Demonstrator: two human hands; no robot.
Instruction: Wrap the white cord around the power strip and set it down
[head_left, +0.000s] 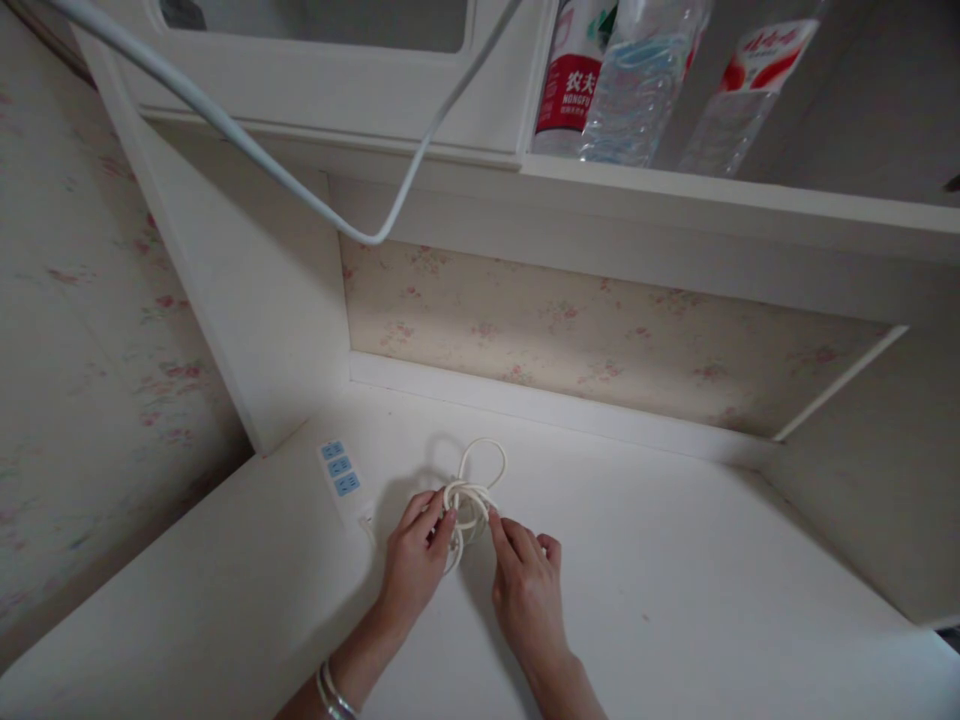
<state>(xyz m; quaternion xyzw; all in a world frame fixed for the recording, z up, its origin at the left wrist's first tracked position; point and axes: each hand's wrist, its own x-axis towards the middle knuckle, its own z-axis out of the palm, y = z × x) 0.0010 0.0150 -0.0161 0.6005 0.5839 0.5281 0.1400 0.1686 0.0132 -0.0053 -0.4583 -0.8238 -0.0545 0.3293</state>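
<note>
Both hands are at a loosely bundled white power cord [469, 492] above the white desk. My left hand [417, 555] pinches the bundle's left side between thumb and fingers. At its right side, my right hand [528, 580] has thumb and forefinger closed on the cord, the other fingers curled. One loop of cord rises beyond the hands and another hangs below them. To the left lies a white power strip [343, 482] with blue socket faces, a cord leaving its near end. Part of the cord is hidden behind my left hand.
The white desk [645, 560] has side panels and a floral-papered back. Overhead, a shelf [720, 195] holds several plastic bottles [637, 90], beside a white cabinet door [337, 90]. A bent pale tube [371, 238] hangs in front of the upper left. Floral wallpaper [97, 330] covers the left wall.
</note>
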